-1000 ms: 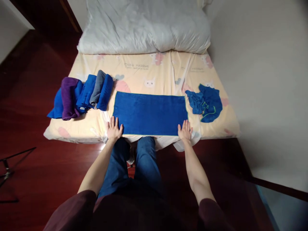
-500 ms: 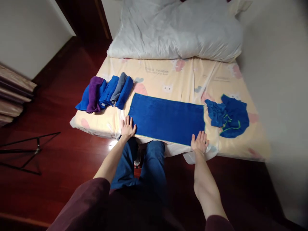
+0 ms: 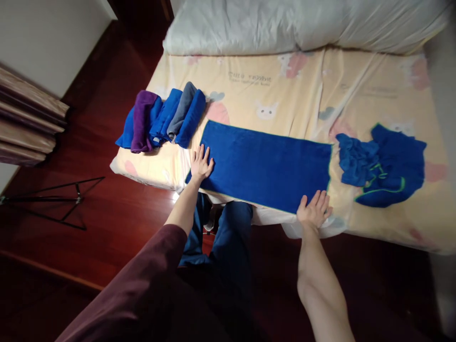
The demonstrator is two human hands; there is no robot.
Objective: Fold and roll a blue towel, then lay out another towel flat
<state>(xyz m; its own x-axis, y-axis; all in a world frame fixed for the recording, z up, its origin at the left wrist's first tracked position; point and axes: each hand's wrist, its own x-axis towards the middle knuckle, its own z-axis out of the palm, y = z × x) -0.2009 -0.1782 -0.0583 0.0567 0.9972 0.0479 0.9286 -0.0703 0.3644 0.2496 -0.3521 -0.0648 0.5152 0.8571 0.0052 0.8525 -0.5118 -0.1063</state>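
Note:
A blue towel [image 3: 267, 164] with a thin green edge lies spread flat near the front of the bed. My left hand [image 3: 201, 164] rests open on its left end, fingers spread. At the near right corner, my right hand [image 3: 314, 209] lies open and flat, fingers apart. To the left sits a row of several rolled towels: a purple one [image 3: 143, 121], a grey one [image 3: 182, 109] and blue ones, the nearest blue roll [image 3: 191, 118] close to the spread towel. Crumpled blue towels [image 3: 399, 164] with green edging lie on the right.
The bed [image 3: 245, 99] has a cream sheet printed with rabbits and strawberries. A pale grey quilt [image 3: 249, 28] is bunched along its back. Black stand legs [image 3: 50, 198] are on the dark red floor at left, near a striped curtain [image 3: 28, 118].
The view has shifted, looking closer and more to the right. My left hand has slid up the towel's left end, away from me. My right hand stays at the near right corner.

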